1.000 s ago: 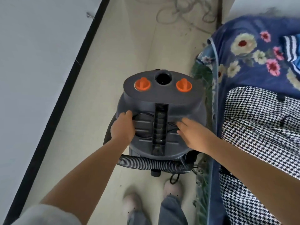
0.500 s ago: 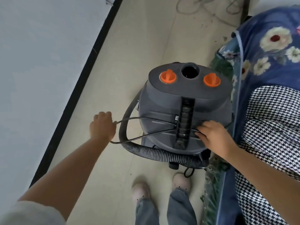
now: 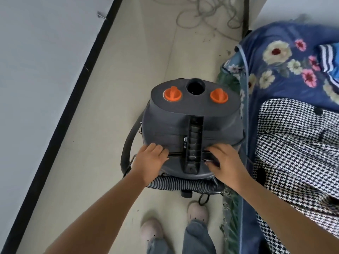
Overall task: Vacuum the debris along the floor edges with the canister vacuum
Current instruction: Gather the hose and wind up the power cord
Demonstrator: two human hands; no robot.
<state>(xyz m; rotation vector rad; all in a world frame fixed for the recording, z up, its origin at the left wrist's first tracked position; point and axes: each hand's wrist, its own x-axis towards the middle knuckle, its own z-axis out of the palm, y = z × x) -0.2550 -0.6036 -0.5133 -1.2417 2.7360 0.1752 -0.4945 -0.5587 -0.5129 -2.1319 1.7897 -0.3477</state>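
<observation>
Canister vacuum [image 3: 192, 125] under both hands

Left hand [image 3: 149, 158] back on vacuum [image 3: 192, 125]

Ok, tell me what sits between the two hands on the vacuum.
In the head view, the vacuum's ribbed carry handle lies between the left hand and right hand, with black cord crossing there.

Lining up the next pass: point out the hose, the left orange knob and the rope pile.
hose [image 3: 176, 186], head view, ribbed stretch below the canister.
left orange knob [image 3: 172, 94], head view, its raised centre.
rope pile [image 3: 207, 11], head view, tangled loops on the floor.
</observation>
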